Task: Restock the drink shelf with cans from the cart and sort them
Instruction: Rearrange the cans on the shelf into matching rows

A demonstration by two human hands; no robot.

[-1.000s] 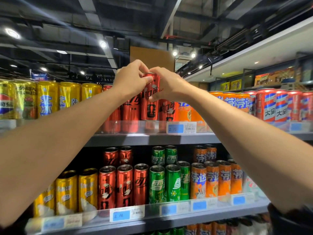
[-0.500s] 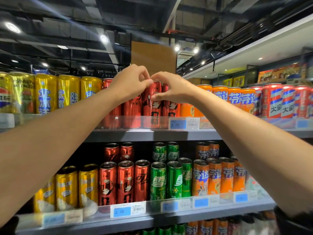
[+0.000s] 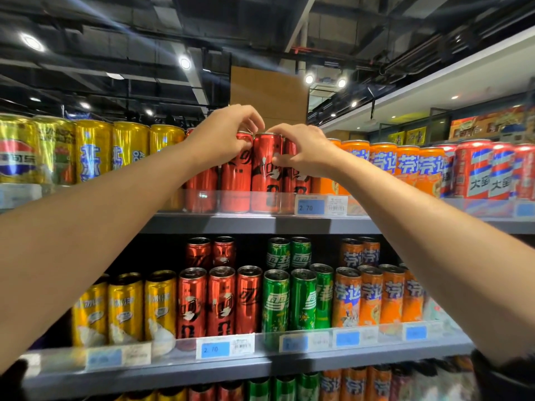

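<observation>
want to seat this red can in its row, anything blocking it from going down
Nothing visible does. The red can already stands behind the clear rail among other red cans, left hand and right hand at its top.

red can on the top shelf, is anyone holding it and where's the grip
Both hands: the left hand pinches the red can at its top rim, and the right hand grips its upper side.

Round ceiling spotlights [image 3: 185, 63] are glowing among dark exposed beams, a brown cardboard panel [image 3: 267, 94] is standing behind, and boxed goods [image 3: 489, 124] are sitting far right.
</observation>
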